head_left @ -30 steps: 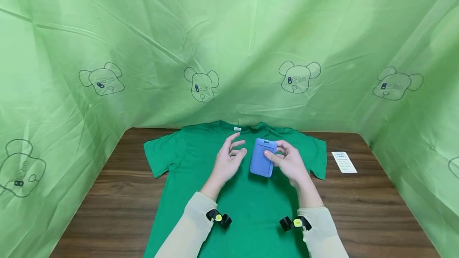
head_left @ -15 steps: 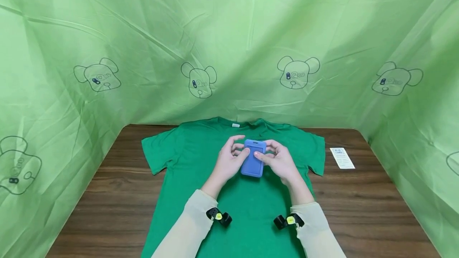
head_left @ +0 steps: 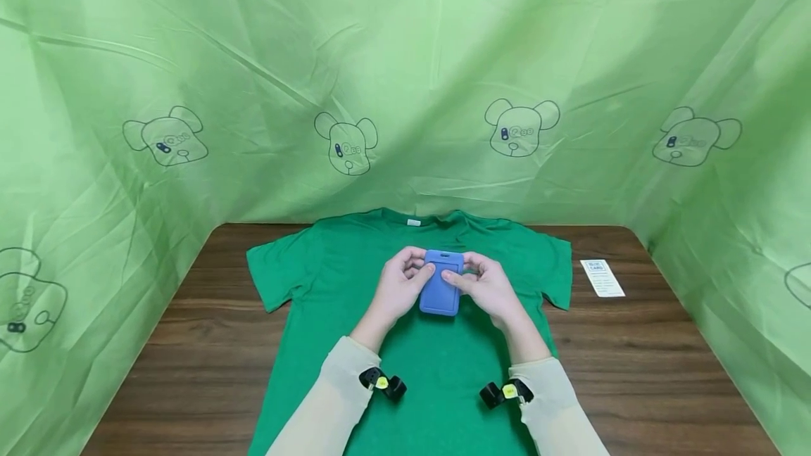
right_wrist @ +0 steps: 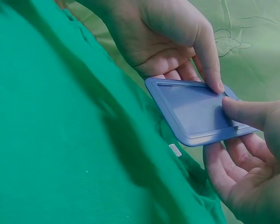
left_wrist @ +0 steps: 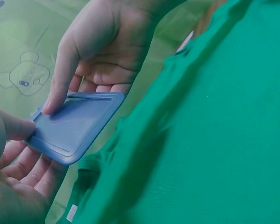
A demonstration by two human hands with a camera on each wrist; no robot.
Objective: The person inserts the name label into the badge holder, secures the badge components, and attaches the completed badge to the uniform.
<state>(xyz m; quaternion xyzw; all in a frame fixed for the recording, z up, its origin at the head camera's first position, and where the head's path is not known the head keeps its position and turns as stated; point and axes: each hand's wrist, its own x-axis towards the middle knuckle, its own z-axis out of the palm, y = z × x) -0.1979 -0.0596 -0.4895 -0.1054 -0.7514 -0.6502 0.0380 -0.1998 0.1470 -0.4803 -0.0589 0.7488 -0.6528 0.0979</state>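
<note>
A blue card holder (head_left: 440, 292) is held up a little above the chest of a green T-shirt (head_left: 355, 280) that lies flat on the wooden table (head_left: 203, 350). My left hand (head_left: 423, 274) grips its left edge, thumb on top and fingers beneath. My right hand (head_left: 461, 274) grips the right edge the same way. The left wrist view shows the card holder (left_wrist: 77, 123) with the left thumb (left_wrist: 7, 128) on its face. In the right wrist view both thumbs press the card holder (right_wrist: 196, 109) near its top end.
A small white printed card (head_left: 602, 278) lies on the table right of the shirt's sleeve. Green cloth with bear drawings (head_left: 405, 90) walls in the table on three sides. Bare wood shows left and right of the shirt.
My right hand carried the card holder left toward the shirt's middle. My left hand, open beside it a second ago, has closed onto its left edge, so both hands hold it now.
</note>
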